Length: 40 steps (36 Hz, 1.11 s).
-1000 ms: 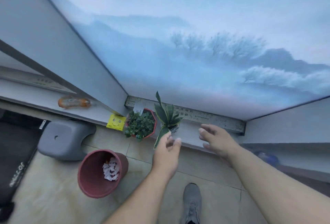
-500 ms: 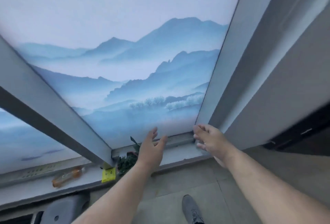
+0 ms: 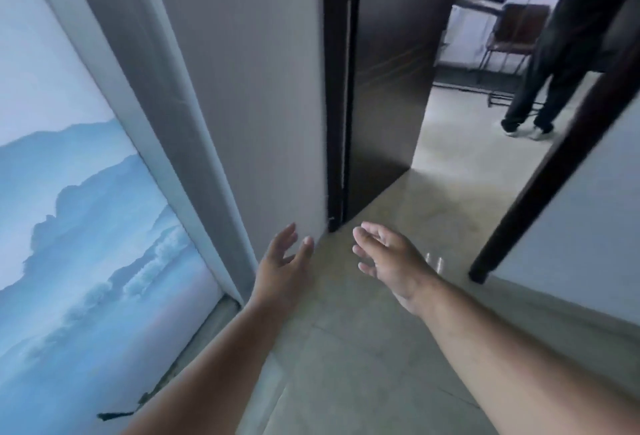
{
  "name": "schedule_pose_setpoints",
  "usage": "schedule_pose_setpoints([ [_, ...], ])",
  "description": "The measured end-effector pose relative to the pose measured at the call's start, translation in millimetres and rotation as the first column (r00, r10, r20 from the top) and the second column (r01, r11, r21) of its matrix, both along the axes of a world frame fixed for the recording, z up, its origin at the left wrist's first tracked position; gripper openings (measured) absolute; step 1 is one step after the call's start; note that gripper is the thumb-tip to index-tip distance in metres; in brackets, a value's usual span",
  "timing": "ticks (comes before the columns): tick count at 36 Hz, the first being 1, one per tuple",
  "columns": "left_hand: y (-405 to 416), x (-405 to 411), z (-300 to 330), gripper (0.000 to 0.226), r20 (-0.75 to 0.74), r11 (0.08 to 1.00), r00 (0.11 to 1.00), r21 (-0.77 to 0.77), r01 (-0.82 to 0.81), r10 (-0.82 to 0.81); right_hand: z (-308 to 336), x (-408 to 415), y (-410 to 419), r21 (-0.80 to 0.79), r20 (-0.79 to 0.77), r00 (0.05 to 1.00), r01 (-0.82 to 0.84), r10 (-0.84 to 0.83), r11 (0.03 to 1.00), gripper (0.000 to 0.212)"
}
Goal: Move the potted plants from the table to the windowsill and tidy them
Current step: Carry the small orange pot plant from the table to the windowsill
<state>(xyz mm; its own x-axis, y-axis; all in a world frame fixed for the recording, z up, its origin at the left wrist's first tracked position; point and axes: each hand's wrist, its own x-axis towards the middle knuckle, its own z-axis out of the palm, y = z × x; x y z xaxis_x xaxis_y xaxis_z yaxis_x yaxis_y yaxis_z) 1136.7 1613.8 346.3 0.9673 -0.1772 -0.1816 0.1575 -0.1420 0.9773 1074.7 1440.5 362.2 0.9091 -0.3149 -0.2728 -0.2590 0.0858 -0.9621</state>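
Now both of my hands are out in front of me, holding nothing.

My left hand (image 3: 282,266) and right hand (image 3: 389,258) float with fingers loosely spread above the pale tiled floor (image 3: 363,365). One leaf tip of a potted plant (image 3: 116,414) peeks in at the bottom left, below the window blind (image 3: 76,226) with its blue mountain print. Beyond stand one grey wall (image 3: 249,88), one open dark door (image 3: 384,71), one chair (image 3: 512,36), and another person's two legs (image 3: 540,88).
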Motion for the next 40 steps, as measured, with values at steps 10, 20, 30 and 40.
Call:
schedule_pose_setpoints([
  [10,-206.6,-122.9,12.5,0.051,0.062,0.864,0.863,-0.011,0.504,-0.502,16.8,-202.7,-170.1,0.012,0.055,0.863,0.502,-0.502,0.865,0.047],
  [20,-382.3,-341.5,22.7,0.051,0.112,0.644,0.643,-0.032,0.764,-0.758,26.5,-466.0,-296.8,0.064,0.097,0.595,0.796,-0.798,0.602,0.057],
  [30,-491.9,-510.3,44.7,0.056,0.137,0.381,0.374,0.027,0.924,-0.917,27.4,-665.8,-343.9,0.123,0.134,0.318,0.934,-0.939,0.334,0.067],
  [40,-581.1,-615.8,39.9,0.048,0.154,0.195,0.180,0.086,0.977,-0.972,15.3,-769.4,-376.8,0.071,0.116,0.100,0.992,-0.988,0.108,0.065],
])
